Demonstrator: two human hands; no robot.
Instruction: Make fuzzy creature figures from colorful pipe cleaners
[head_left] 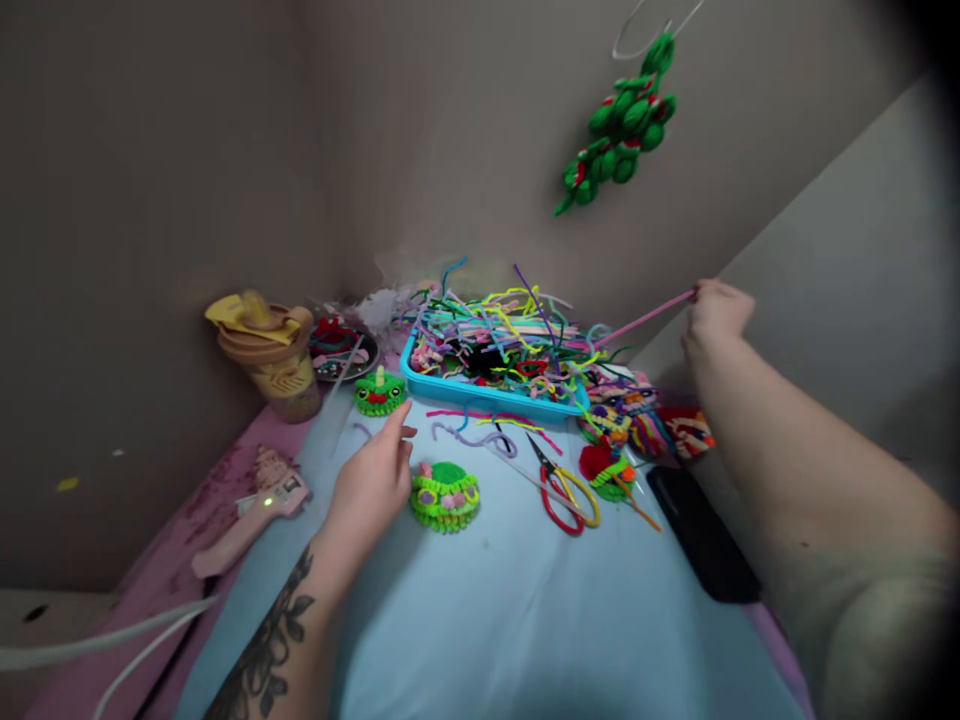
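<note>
On the blue table (pixel 525 620), right hand (pixel 716 312) pinches a pink pipe cleaner (pixel 645 318); left hand (pixel 373 482) spread.

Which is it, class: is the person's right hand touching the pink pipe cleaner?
Touching. The head view shows the right hand pinching the end of the pink pipe cleaner, which stretches toward the blue tray.

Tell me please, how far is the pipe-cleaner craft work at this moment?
Done, it seems: one green woven piece lies by the left hand, another small green figure stands near the blue tray. In hand: the right hand pinches a pink pipe cleaner, drawn from the tray's pile. Left: many loose stems fill the tray; the scissors lie untouched.
</note>
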